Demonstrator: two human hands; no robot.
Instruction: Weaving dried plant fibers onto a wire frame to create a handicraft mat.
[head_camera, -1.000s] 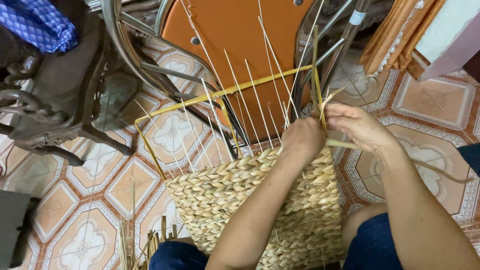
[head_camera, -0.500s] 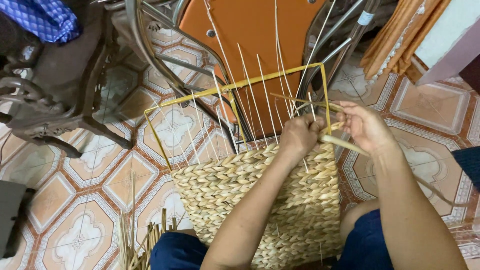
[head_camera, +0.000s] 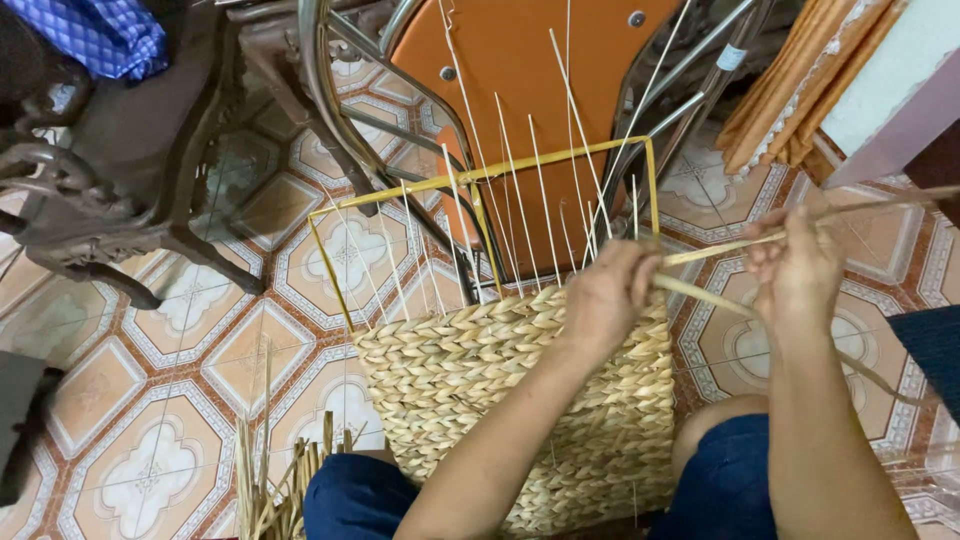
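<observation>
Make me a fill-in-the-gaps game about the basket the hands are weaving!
1. The half-woven basket is built on a thin wire frame coloured ____.
2. The right hand pulls flat ____ strands out to the side.
3. The left hand rests on the basket's top ____.
4. Behind the frame leans a chair seat coloured ____.

Missing words: yellow; straw; edge; orange

Soft even indoor light, faint shadows; edges perhaps slightly distorted.
</observation>
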